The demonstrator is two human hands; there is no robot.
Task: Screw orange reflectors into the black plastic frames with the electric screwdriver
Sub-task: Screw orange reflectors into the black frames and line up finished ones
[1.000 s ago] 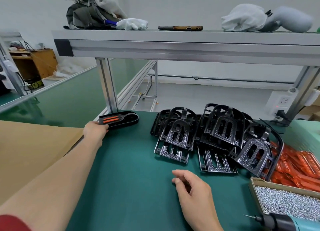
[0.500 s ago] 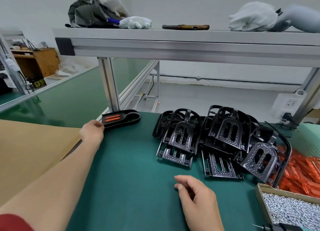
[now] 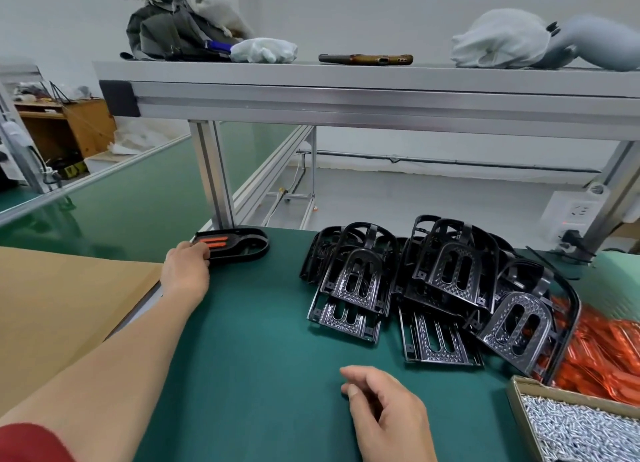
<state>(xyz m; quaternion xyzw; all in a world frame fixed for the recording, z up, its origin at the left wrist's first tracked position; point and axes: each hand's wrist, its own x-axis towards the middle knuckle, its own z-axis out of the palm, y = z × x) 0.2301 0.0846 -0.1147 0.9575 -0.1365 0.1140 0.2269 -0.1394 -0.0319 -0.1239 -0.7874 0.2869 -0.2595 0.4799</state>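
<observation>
On the desk point(image 3: 259, 357), black frames point(image 3: 433, 288) lie heaped.
Left hand point(image 3: 187, 271) meets a reflector-fitted frame point(image 3: 239, 246), grip unclear; right hand point(image 3: 388, 413) rests relaxed, empty; cardboard box point(image 3: 518, 397) holds screws point(image 3: 581, 430).

A green counter point(image 3: 259, 340) runs under both the left grip point(image 3: 187, 271) and the right grip point(image 3: 388, 413). Left of the left grip, a brown cardboard sheet point(image 3: 69, 305) lies flat on it. Just beyond the left grip an aluminium post point(image 3: 211, 174) rises to a shelf point(image 3: 346, 94) that spans high above both grips. On the shelf, up from the left grip, sits a grey-green bundle of cloth point(image 3: 173, 31) with a white glove point(image 3: 263, 50) against its right side. A phone point(image 3: 365, 59) lies flat farther right, then a crumpled white cloth point(image 3: 498, 40) touching a smooth grey object point(image 3: 595, 45). Far right of the right grip and beyond it, a white power socket point(image 3: 575, 212) hangs on the shelf's right leg. A wooden desk point(image 3: 69, 129) stands far off, beyond and left of the left grip.
</observation>
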